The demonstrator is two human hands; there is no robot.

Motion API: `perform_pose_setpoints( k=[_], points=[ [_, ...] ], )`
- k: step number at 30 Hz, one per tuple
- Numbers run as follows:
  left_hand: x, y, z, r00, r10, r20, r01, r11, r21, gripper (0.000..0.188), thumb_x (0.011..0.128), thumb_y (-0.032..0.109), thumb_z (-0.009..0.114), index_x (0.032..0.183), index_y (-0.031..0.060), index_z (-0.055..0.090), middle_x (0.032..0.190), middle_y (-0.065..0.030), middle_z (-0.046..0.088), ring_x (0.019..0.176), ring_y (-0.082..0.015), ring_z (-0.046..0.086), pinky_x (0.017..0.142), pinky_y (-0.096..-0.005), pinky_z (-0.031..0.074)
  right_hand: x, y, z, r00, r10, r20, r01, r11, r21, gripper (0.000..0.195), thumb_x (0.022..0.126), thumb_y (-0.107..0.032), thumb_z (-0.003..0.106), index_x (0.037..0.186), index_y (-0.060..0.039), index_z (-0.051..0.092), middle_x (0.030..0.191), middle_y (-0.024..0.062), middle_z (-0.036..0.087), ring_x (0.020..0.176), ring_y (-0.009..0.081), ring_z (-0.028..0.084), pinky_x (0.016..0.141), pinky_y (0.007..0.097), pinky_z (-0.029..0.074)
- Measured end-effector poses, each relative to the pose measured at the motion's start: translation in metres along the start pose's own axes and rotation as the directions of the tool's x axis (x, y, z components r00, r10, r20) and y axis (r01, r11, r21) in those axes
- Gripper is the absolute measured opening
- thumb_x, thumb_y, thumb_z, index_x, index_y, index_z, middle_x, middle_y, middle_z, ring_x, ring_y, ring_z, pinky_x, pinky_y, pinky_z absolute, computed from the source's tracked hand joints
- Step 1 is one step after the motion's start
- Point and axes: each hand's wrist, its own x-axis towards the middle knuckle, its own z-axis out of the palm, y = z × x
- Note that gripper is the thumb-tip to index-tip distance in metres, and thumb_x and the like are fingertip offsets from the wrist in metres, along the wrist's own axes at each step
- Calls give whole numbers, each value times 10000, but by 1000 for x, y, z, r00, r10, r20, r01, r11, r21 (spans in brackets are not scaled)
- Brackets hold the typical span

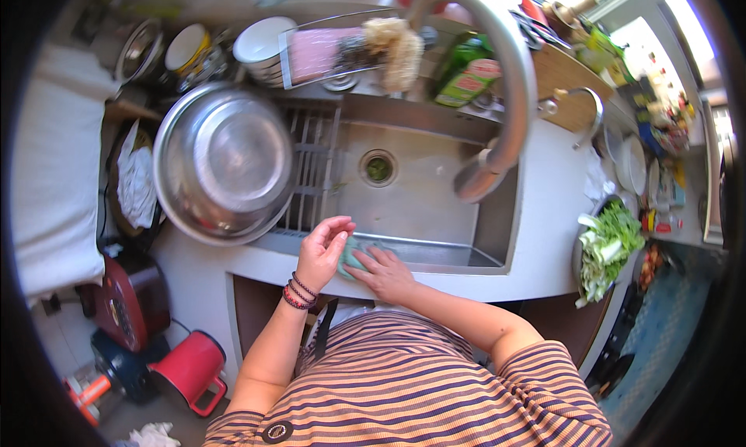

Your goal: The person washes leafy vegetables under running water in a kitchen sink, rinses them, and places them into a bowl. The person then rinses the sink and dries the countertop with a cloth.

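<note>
My right hand [384, 274] lies with spread fingers on a green cloth [348, 259] at the front edge of the stainless steel sink [408, 190]. Just left of it, my left hand [322, 251] is raised with bent fingers and seems to hold nothing; dark bead bracelets circle that wrist. Green scraps sit in the sink drain [378, 168]. Over the left end of the sink, a wire rack [312, 155] stands beside an upturned steel basin [233, 155]. The curved faucet [516, 85] arches over the sink's right side.
Behind the sink stand white bowls [265, 42], a loofah [402, 50] and a green detergent bottle [466, 74]. Leafy greens [609, 249] fill a bowl at the counter's right end. A red pitcher [189, 368] and a dark red appliance [125, 304] are at the lower left.
</note>
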Motion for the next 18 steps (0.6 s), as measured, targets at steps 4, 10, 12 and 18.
perform_pose_setpoints(
  k=[4, 10, 12, 18],
  points=[
    [68, 21, 50, 978, 129, 166, -175, 937, 302, 335, 782, 73, 597, 1105, 8, 537, 1040, -112, 602, 959, -183, 578, 783, -282, 468, -90, 37, -15, 986, 167, -5, -167, 985, -33, 509, 790, -161, 469, 1283, -283, 437, 1302, 73, 420, 1181, 296, 389, 932, 444, 331],
    [209, 40, 129, 862, 448, 239, -507, 736, 449, 675, 688, 180, 692, 1259, 6, 377, 1220, -212, 455, 1114, -315, 463, 928, -354, 383, -186, 79, -35, 946, 299, -128, -314, 943, -114, 470, 749, -129, 503, 1193, -281, 534, 1232, 45, 480, 1141, 255, 419, 861, 398, 360],
    [251, 49, 148, 829, 504, 244, -541, 608, 581, 876, 642, 227, 743, 1315, -32, 246, 1252, -260, 398, 1201, -326, 374, 1012, -372, 291, -203, 88, -40, 921, 323, -217, -352, 929, -111, 439, 738, -130, 510, 1151, -268, 565, 1172, 40, 508, 1081, 247, 450, 825, 391, 376],
    [301, 66, 167, 896, 323, 305, -349, 937, 33, 732, 610, 48, 792, 1202, 23, 364, 1108, -81, 531, 987, -166, 530, 812, -304, 476, -207, 100, -49, 860, 385, -336, -408, 913, 0, 387, 709, -105, 523, 1072, -213, 600, 1050, 65, 550, 942, 270, 499, 755, 390, 412]
  ],
)
